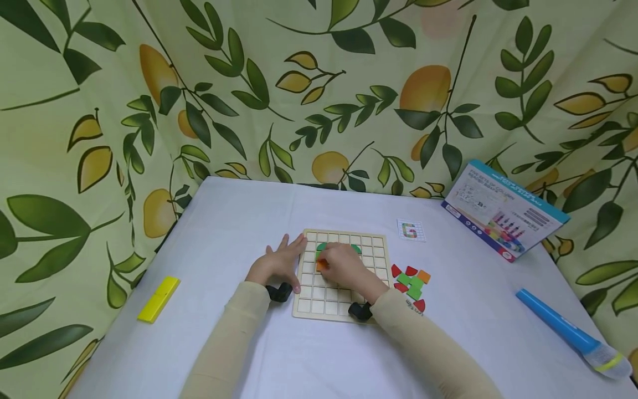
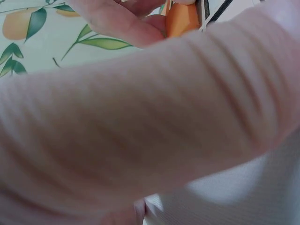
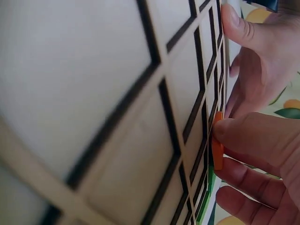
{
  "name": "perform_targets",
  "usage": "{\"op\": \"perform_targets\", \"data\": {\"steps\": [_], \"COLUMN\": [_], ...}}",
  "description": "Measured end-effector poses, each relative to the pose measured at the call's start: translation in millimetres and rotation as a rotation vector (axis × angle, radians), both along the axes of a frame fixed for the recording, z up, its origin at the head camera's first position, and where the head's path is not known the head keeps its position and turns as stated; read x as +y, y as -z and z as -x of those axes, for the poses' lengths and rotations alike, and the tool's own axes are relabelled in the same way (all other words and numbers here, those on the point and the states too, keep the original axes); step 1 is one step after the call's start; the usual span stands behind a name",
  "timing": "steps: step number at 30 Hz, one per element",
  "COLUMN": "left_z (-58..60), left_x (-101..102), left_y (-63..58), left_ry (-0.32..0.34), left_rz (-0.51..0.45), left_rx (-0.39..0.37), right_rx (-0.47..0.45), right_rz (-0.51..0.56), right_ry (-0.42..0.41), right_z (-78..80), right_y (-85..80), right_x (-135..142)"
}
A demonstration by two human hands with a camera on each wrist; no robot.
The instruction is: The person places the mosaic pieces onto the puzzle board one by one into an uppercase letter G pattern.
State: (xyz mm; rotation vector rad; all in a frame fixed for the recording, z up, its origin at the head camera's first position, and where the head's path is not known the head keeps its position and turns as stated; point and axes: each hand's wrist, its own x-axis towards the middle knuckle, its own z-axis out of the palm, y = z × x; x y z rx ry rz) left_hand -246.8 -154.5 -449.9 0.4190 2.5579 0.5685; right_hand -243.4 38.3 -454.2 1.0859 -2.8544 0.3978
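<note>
My right hand pinches an orange square tile between thumb and fingers, over the left part of a wooden grid board. In the right wrist view the tile stands close against the grid, with green just beyond it. A green rounded tile lies near the board's upper left, and another green rounded tile shows past my right hand, which hides the cells between. My left hand rests with spread fingers along the board's left edge, its thumb touching the rim.
Red, green and orange tiles lie loose right of the board. Behind them is a pattern card with a coloured G. A printed box stands at the back right, a blue microphone-shaped thing lies at right, a yellow block at left.
</note>
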Motion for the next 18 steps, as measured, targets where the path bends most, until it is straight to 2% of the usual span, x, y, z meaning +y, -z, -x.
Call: {"op": "perform_targets", "data": {"steps": [5,10,15,18], "left_z": [-1.4,-1.5,0.5,1.8], "left_x": [2.1,3.1,2.3,2.0], "left_y": [-1.7,-2.9,0.5,2.5], "left_ry": [0.006,0.010,0.006,-0.007], "left_rz": [-0.007,0.004,0.019,0.008], "left_rx": [0.006,0.011,0.010,0.009], "right_rx": [0.024,0.001,-0.113,-0.127], "right_rz": [-0.016,-0.031,0.055,0.122], "right_ry": [0.002,0.012,0.082,0.142], "right_z": [-2.8,-5.7,-6.8,-6.4], "right_y": [2.5,-0.3,-11.8,-20.7], "right_x": [-0.7,-0.2,9.3,21.9]}}
